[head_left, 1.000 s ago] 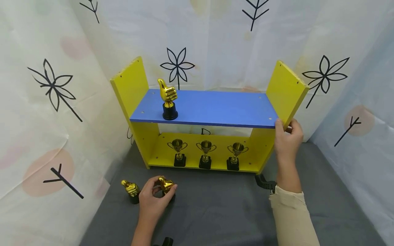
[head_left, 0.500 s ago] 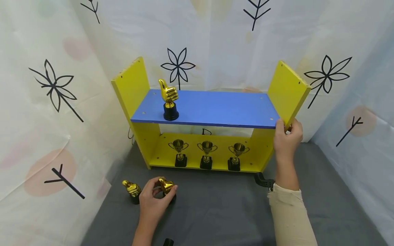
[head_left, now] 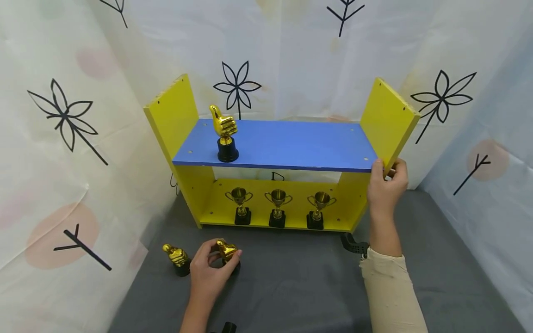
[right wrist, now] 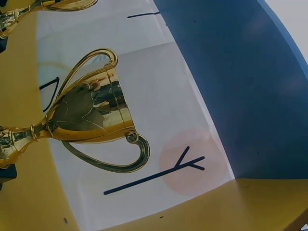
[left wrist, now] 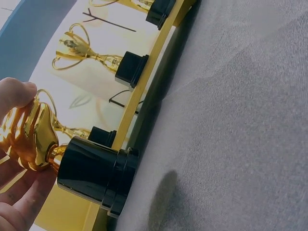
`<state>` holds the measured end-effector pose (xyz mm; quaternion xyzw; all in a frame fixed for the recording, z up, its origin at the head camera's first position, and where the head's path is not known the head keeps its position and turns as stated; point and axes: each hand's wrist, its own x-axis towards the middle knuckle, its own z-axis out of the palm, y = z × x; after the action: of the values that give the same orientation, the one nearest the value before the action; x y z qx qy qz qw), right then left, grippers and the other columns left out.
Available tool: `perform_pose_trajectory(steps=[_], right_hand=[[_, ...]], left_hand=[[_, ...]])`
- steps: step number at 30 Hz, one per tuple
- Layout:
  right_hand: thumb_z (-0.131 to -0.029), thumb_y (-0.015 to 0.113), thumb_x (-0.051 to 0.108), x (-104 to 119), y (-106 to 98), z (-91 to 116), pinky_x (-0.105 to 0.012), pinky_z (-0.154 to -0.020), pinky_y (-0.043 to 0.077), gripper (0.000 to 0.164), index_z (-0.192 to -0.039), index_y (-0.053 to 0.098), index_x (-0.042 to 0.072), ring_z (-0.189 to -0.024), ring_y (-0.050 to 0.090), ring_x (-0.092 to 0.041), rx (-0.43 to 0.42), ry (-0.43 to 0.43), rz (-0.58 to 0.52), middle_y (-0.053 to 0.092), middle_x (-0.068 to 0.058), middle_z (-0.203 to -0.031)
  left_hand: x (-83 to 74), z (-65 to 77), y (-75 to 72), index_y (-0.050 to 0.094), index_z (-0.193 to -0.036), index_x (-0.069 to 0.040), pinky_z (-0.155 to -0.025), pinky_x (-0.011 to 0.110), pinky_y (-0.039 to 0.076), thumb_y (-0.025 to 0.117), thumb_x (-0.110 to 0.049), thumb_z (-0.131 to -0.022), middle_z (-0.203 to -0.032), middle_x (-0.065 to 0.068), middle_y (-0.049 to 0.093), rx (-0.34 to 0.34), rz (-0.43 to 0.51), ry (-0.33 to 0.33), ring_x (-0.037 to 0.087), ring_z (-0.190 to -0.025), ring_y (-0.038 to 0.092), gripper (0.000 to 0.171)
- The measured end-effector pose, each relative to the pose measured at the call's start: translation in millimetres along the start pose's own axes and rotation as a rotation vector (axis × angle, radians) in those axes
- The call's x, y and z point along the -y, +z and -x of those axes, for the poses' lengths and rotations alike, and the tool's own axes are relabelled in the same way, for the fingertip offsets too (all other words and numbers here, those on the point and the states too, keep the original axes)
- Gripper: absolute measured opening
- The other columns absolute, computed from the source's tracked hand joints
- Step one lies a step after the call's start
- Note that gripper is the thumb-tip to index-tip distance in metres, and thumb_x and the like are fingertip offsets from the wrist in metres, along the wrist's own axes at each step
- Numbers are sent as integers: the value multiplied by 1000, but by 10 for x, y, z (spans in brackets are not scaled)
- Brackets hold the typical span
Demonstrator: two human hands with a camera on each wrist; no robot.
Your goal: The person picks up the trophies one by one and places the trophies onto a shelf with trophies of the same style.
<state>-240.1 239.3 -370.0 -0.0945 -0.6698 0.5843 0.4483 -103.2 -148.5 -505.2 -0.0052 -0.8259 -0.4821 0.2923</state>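
My left hand (head_left: 210, 273) grips a gold thumbs-up trophy (head_left: 226, 250) by its figure, thumb on one side and fingers on the other. In the left wrist view the trophy's black round base (left wrist: 91, 173) is low over the grey cloth. My right hand (head_left: 385, 189) holds the yellow-and-blue shelf (head_left: 287, 143) at its right side, thumb at the blue board's front corner and fingers round the yellow side panel. A second thumbs-up trophy (head_left: 176, 259) stands left of my left hand. A third thumbs-up trophy (head_left: 226, 134) stands on the blue board's left part. The right hand is out of the right wrist view.
Three gold trophy cups stand in a row on the lower yellow board: a left cup (head_left: 240, 206), a middle cup (head_left: 278, 208) and a right cup (head_left: 318, 210). Grey cloth (head_left: 291, 282) covers the surface before the shelf. Patterned curtains (head_left: 300, 60) hang behind and at the sides.
My left hand has shifted very slightly right with the trophy, away from the one standing beside it. The right hand keeps its hold on the shelf. The head view has shifted a little.
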Motion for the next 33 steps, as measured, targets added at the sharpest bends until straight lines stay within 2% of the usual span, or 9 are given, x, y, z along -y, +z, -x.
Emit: perform_pose_trajectory(steps=[7,18,27,33], right_hand=[[-101,66,31,-8,7,-9,-24,-68,45,10,-105,64,21,-85,50,-10,-6,6,-15,57,14,-97],[-102,65,31,0,8,14,-25,-68,45,10,-105,64,21,-84,50,-10,-8,-1,-20,56,15,-96],[-101,64,24,143,16,59,-24,-71,44,4,-102,62,21,-85,49,-8,-22,27,-29,56,11,-98],[-101,67,27,32,7,18,-25,-70,44,7,-103,63,21,-85,50,-8,-24,26,-29,57,13,-97]], left_hand=[[-19,0,34,71,-111,-11,-79,18,61,100,-13,-73,-104,2,71,6,38,13,23,-92,74,48],[-60,-14,63,71,-111,-12,-80,17,61,100,-13,-72,-104,-1,69,13,51,7,16,-93,72,49],[-76,-34,90,72,-113,-11,-80,16,61,100,-13,-72,-105,0,70,0,46,38,14,-94,73,50],[-116,-51,109,71,-113,-11,-81,18,61,99,-15,-74,-106,1,70,7,58,52,15,-94,73,48]])
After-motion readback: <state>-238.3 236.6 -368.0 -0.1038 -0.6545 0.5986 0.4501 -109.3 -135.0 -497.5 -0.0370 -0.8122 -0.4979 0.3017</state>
